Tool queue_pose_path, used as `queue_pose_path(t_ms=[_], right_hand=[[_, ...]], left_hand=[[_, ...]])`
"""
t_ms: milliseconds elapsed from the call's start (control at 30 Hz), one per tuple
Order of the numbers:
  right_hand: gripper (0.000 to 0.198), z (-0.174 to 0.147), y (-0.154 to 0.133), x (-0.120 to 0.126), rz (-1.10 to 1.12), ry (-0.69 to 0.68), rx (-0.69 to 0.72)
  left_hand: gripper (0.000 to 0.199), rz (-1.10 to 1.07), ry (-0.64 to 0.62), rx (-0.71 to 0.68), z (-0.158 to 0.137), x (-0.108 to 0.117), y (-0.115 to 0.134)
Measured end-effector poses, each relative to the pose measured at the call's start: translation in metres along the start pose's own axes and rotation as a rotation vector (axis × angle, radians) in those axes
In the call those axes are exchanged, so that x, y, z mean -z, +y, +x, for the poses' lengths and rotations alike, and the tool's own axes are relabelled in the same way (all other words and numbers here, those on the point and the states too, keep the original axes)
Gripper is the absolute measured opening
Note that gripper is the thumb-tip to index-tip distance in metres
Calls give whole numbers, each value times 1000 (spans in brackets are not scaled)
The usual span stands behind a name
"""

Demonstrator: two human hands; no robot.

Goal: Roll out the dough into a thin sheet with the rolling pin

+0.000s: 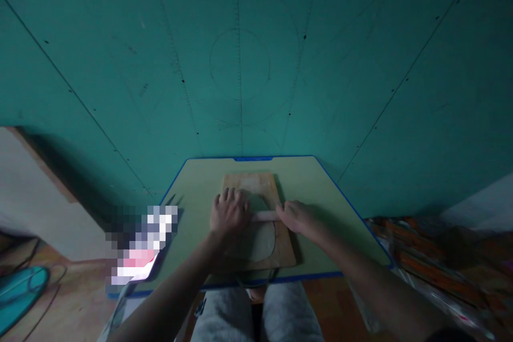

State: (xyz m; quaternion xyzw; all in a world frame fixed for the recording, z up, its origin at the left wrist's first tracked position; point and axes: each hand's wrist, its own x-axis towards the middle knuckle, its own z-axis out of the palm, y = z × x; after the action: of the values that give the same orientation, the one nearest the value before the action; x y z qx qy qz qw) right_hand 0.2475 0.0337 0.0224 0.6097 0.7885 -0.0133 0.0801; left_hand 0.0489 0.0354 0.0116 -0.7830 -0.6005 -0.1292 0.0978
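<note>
A pale rolling pin (pixel 264 216) lies crosswise over a flat, rolled-out sheet of dough (pixel 256 243). The dough rests on a wooden board (pixel 286 254). My right hand (pixel 294 215) is closed around the pin's right end. At the other end, my left hand (pixel 229 214) lies palm down with fingers stretched forward and slightly apart. It covers the pin's left end and part of the dough, so the contact under the palm is hidden.
Beneath the board is a pale table (pixel 320 187) with a blue edge, close to a green wall (pixel 256 64). A lit, pixelated screen (pixel 146 251) sits on the table's left side. Orange-brown packages (pixel 420 240) lie to the right; a white panel (pixel 44 197) leans at left.
</note>
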Motion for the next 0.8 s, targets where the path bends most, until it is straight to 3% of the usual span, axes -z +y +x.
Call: queue_pose_path(t_ms=[133,267,367,567,800], right_hand=[[48,-14,-8,-5,35,87,-112],[46,-20,-6,-15,82,209,-137],[46,-14,-2,-16,114,161,-104],[42,23,9,-4,84,-68,-30],[32,42,15,0,88,-62,-29]], left_hand=[[39,36,-100,6,-8,-1,1],[43,19,-207,14,2,-4,-4],[45,4,-222,8,11,-10,-9],[43,13,-216,20,36,-15,-14],[35,-67,-77,16,49,-11,-14]])
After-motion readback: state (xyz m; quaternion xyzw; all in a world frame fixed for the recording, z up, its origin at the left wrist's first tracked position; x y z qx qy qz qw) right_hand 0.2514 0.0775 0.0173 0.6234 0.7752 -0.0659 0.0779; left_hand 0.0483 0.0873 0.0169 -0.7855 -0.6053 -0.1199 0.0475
